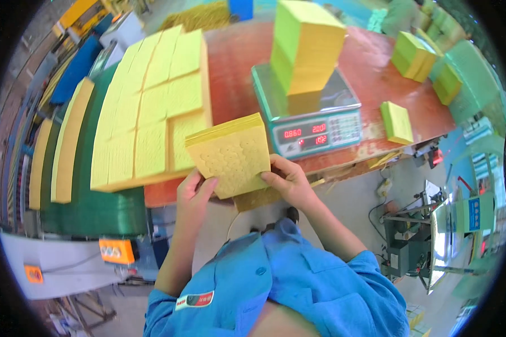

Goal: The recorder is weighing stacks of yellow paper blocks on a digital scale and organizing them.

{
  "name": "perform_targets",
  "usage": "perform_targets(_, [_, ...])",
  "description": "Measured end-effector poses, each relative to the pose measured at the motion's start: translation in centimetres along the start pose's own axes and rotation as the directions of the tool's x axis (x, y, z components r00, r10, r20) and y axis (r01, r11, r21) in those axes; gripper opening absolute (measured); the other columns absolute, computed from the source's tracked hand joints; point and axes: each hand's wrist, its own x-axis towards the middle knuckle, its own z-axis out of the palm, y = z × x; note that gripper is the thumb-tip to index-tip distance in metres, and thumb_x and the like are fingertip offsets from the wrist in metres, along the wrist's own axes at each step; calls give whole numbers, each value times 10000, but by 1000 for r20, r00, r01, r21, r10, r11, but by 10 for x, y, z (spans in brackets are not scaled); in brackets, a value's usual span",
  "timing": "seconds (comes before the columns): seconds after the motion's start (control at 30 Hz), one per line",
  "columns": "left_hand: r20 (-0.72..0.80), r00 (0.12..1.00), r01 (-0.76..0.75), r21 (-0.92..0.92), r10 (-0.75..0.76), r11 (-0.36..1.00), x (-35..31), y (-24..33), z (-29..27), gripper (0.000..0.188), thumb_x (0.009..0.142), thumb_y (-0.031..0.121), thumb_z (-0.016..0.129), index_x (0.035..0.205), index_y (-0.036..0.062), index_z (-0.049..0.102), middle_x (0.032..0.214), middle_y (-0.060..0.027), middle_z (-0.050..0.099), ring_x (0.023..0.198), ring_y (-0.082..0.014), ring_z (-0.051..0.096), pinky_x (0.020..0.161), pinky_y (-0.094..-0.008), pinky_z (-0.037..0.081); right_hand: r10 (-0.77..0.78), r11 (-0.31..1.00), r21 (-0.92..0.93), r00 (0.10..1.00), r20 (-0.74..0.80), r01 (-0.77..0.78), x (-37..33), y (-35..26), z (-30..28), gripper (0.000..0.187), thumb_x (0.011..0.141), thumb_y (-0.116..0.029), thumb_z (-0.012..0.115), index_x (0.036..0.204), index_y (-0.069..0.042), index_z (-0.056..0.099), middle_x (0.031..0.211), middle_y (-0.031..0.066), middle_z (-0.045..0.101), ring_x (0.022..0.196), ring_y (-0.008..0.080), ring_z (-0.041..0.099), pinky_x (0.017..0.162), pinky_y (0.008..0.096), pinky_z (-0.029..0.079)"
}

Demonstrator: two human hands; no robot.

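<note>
Between both hands, a thin stack of yellow paper sheets (230, 160) with a stamped pattern is held tilted in front of my body. My left hand (194, 194) grips its lower left corner, thumb on the face. My right hand (289, 180) pinches the lower right edge with the thumb in front; its other fingers are partly behind the sheets. Just beyond stands a digital scale (315, 135) with a lit red display. A tall block of yellow paper (309, 50) rests on its metal plate. Left of the scale lie rows of yellow paper stacks (152, 101) set close together.
Under these is a red worktop (236, 73). A green surface (90, 213) with long yellow strips (73, 140) lies at the left. Smaller yellow stacks (397, 122) sit at the right, near another person (402, 17). An orange socket box (118, 251) is at lower left.
</note>
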Motion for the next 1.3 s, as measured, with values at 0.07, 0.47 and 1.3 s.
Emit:
perform_targets(0.07, [106, 988, -114, 8, 112, 993, 20, 24, 19, 318, 943, 69, 571, 1239, -46, 579, 1143, -47, 645, 1047, -123, 584, 937, -277, 452, -101, 991, -90, 994, -32, 98, 4, -38, -25, 269, 939, -76, 594, 1193, 14, 597, 998, 26, 637, 931, 98, 577, 840, 268, 476])
perform_targets(0.47, [207, 962, -191, 39, 179, 981, 294, 194, 173, 210, 882, 259, 691, 967, 70, 659, 854, -25, 691, 708, -111, 630, 637, -271, 491, -256, 944, -257, 951, -172, 208, 185, -228, -222, 359, 893, -247, 688, 1105, 36, 628, 688, 30, 585, 573, 93, 548, 509, 248, 430])
perform_targets(1.3, [24, 999, 41, 140, -45, 989, 328, 156, 195, 210, 887, 213, 696, 960, 28, 629, 822, -68, 675, 654, -135, 639, 577, -275, 526, -89, 975, -201, 995, 53, 98, 244, -181, -273, 476, 874, -236, 679, 1203, 87, 560, 813, 72, 629, 672, 119, 588, 593, 256, 479])
